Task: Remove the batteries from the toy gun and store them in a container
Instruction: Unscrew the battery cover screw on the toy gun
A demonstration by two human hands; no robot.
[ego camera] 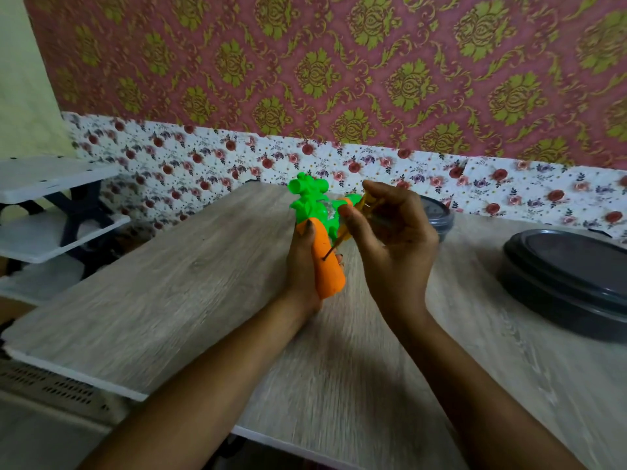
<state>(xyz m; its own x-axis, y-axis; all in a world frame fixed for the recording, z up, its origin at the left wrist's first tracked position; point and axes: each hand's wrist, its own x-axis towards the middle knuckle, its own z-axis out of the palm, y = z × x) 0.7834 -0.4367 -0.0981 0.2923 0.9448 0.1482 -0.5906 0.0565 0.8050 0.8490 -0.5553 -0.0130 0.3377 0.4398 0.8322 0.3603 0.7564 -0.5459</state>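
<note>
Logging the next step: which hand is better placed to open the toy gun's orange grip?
Right hand: it holds the screwdriver, tip on the orange grip; the left hand steadies the toy gun.

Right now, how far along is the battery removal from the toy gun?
Nothing is finished yet: no batteries show. In hand: the left grip holds the toy gun while the right grip holds a screwdriver against its orange handle. Left: open it, pull the batteries, put them in a lidded container.

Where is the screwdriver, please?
In the head view, the right hand holds the screwdriver at centre, its tip on the toy gun held by the left hand.
</note>
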